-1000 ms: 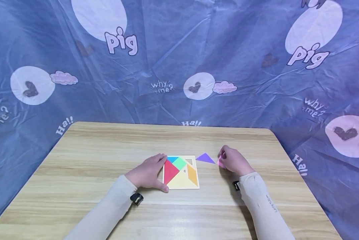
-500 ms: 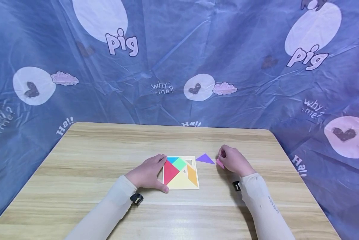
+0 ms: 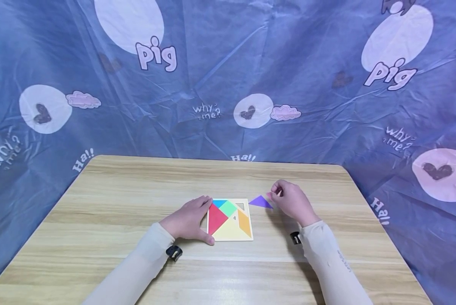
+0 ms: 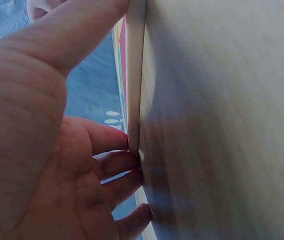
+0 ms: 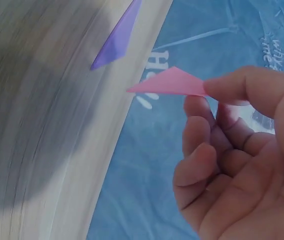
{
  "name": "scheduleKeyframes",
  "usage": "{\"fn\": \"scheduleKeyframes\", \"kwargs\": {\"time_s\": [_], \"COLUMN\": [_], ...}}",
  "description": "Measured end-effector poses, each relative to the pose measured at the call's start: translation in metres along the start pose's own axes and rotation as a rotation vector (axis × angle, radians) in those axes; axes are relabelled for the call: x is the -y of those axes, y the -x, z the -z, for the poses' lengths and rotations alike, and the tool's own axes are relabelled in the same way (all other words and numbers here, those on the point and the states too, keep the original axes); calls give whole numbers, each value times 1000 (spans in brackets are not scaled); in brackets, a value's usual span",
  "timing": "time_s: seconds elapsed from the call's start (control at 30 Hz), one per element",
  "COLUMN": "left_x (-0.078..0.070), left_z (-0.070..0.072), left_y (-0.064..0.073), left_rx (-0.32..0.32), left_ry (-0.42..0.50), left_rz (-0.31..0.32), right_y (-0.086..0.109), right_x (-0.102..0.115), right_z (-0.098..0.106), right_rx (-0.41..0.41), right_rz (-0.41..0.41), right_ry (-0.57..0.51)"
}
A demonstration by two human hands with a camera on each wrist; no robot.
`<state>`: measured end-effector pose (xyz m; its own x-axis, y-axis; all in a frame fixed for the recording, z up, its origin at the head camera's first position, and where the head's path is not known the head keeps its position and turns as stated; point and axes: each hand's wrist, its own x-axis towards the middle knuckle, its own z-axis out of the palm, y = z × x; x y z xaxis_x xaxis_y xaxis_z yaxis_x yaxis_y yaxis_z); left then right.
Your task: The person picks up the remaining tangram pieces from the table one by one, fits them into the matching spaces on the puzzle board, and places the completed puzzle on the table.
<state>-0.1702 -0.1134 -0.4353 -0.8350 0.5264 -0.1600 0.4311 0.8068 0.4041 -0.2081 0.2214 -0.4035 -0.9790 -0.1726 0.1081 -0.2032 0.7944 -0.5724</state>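
Note:
A tangram board [image 3: 251, 218] with a pale rim lies flat on the table. My left hand [image 3: 186, 218] holds its left side, thumb at the near corner and fingers at the far one. Set in it are a red triangle [image 3: 217, 218], a blue piece [image 3: 218, 202], a green square [image 3: 228, 208], an orange parallelogram [image 3: 244, 223] and a pale yellow triangle [image 3: 231, 233]. Bare recess shows at its upper right and middle. My right hand [image 3: 294, 203] pinches a pink triangle [image 5: 169, 82] between thumb and fingertip, raised above the table. Left of it, a purple triangle [image 3: 261, 202] lies beside the board.
The wood-grain table [image 3: 136, 271] ends at a far edge behind the board. A blue printed cloth [image 3: 212, 140] hangs behind and along both sides. A black strap [image 3: 174, 253] sits on the left wrist, another strap [image 3: 295, 238] on the right.
My right hand has lifted the pink triangle off the table and moved it left and away from me, close to the purple triangle. The left hand and the board stay put.

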Motion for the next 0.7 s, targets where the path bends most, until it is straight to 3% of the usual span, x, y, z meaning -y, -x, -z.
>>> {"fn": "scheduleKeyframes", "kwargs": {"time_s": [0.17, 0.37, 0.5, 0.7], "left_x": [-2, -4, -6, -8], "left_z": [-2, -2, -1, -4], "left_y": [1, 2, 3, 4], "left_rx": [0, 5, 8, 9], "left_ry": [-8, -11, -17, -9], "left_rz": [8, 5, 7, 18], "right_y": [2, 5, 7, 7], "right_x": [9, 22, 29, 38], "right_z": [-8, -24, -38, -54], "right_rx": [30, 151, 215, 284], "right_rz": [31, 96, 102, 140], "right_ry": [-210, -436, -459, -395]}}
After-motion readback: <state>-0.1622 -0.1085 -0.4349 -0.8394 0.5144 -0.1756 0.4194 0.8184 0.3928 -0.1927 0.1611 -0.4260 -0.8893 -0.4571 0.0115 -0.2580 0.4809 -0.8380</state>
